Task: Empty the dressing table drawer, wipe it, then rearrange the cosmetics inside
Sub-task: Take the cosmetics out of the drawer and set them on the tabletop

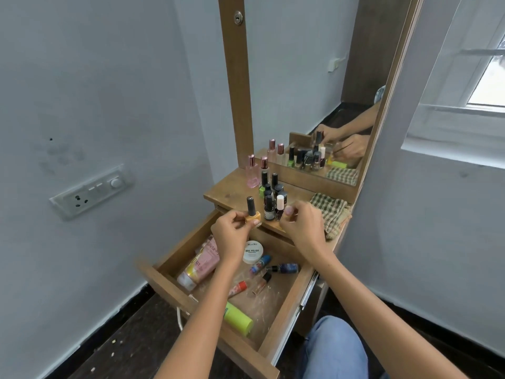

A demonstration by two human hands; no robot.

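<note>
Both hands (pixel 269 228) hold bottles above drawer (pixel 284 307).

Corner of a bedroom in a home, marked out by a narrow wooden dressing table (pixel 229 192) with tall mirror (pixel 322 105) set against pale blue painted walls. Nail polish bottles (pixel 272 198) and pink perfume bottles (pixel 252 172) crowded on the tabletop beside a checked cloth (pixel 332 212); open drawer (pixel 284 318) strewn with tubes and small cosmetics. Household switchboard with socket (pixel 91 191) on the left wall, white-framed window (pixel 486 86) at right, dark floor (pixel 131 337) below
</note>
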